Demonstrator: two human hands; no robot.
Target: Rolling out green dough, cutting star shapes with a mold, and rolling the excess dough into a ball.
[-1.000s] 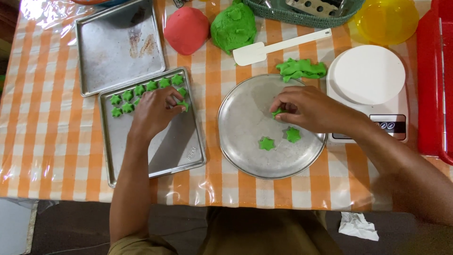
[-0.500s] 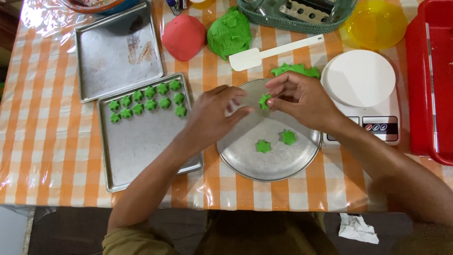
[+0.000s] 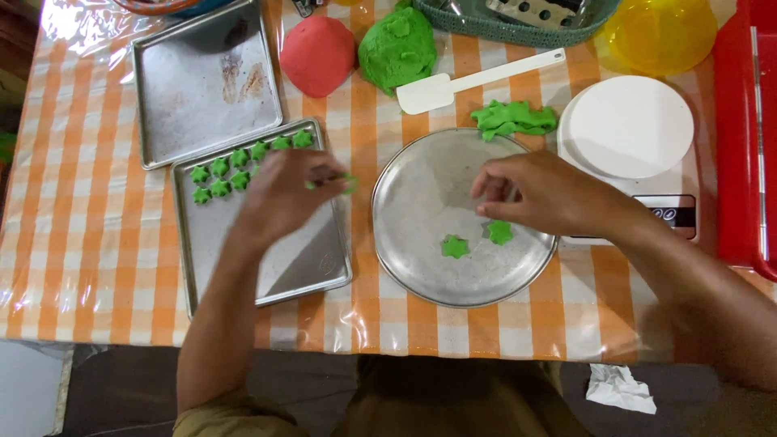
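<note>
Head view, looking straight down at the desk (image 3: 97, 267) with its orange-and-white checked cloth under clear plastic; my left hand (image 3: 283, 194) is over the nearer baking tray (image 3: 267, 267), fingers pinched narrow on a small green dough star (image 3: 346, 183) that sits just above the tray's right edge, though motion blur softens the detail; two rows of green star cut-outs (image 3: 243, 166) lie along the far end of that tray, just beside the hand; a second tray (image 3: 202, 81) stands behind it, touching or nearly so.

My right hand (image 3: 542, 194) hovers over the round metal plate (image 3: 421, 202), fingers loosely curled and a little apart, holding nothing that I can make out; its fingertips sit just above one green star (image 3: 499, 232), and another star (image 3: 455, 246) lies near it on the plate, apart from the hand.

Beyond the plate lies a crumpled strip of green dough scraps (image 3: 514, 117), with a white spatula (image 3: 473, 81) just behind it; a red dough ball (image 3: 317, 55) and a green dough ball (image 3: 396, 48) sit side by side at the far edge; a white kitchen scale (image 3: 631, 129) stands to the right of the plate, near a yellow bowl (image 3: 655, 32).
</note>
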